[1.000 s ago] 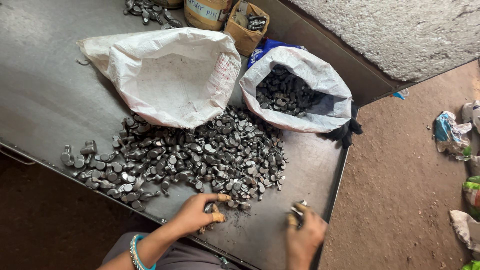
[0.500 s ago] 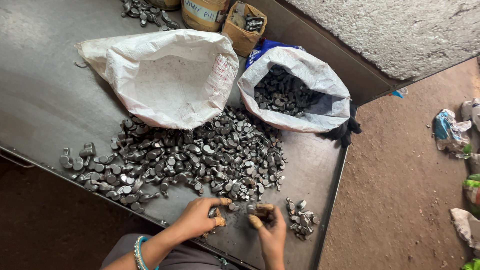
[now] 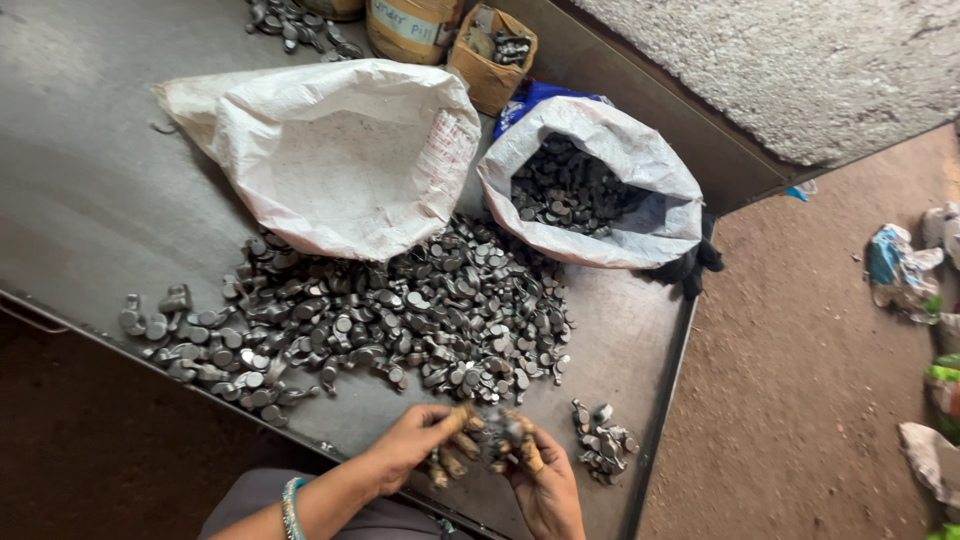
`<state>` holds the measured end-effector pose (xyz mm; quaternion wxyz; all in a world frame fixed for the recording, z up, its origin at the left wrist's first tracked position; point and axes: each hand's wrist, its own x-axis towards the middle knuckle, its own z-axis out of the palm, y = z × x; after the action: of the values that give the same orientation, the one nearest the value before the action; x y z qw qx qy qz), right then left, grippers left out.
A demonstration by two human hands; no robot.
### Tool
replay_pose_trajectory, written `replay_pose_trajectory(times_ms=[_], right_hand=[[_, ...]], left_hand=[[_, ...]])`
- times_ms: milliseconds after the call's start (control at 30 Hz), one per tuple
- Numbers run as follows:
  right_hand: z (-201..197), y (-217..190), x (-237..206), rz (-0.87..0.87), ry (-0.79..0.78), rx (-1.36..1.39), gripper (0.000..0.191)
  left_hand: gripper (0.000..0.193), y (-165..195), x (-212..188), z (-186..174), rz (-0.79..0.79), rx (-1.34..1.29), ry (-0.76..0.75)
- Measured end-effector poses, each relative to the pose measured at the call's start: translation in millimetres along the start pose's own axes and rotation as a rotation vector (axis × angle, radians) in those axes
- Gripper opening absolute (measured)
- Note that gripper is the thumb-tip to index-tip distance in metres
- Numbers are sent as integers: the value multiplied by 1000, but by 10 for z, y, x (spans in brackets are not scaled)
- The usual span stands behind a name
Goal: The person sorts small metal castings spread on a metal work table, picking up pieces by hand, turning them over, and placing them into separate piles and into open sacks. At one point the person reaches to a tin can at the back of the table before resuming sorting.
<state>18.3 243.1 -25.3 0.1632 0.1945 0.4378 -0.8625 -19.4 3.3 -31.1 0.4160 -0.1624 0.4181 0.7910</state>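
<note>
A big heap of small grey metal parts [image 3: 380, 320] lies spread on a metal table [image 3: 90, 200]. My left hand [image 3: 415, 445] and my right hand [image 3: 540, 480] meet at the table's near edge, fingers closed around a few metal parts [image 3: 495, 430] held between them. The fingertips are wrapped in tan tape. A bangle sits on my left wrist. A small separate pile of parts [image 3: 600, 445] lies just right of my right hand.
A white sack lying on its side [image 3: 330, 160] spills onto the heap. An open white sack [image 3: 600, 180] holds more parts. A cardboard box [image 3: 492, 55] and a round tub [image 3: 410, 25] stand at the back. Dirt floor lies to the right.
My right hand left the small pile at the right and moved left to meet my left hand, and both now hold parts together. The view shifted slightly.
</note>
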Motion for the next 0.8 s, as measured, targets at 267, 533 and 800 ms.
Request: replay_pose_trajectory(times_ms=[267,533,800], right_hand=[[820,-250,522,-912,265,-1519,36],[754,-281,692,-855,309,-1390,22],[420,-176,261,-519,225,-858,14]], left_hand=[[32,-25,28,-156,-6,-356,-83],[23,115,-47,-204,48,-156,-21],[26,56,41,-14,179,128,60]])
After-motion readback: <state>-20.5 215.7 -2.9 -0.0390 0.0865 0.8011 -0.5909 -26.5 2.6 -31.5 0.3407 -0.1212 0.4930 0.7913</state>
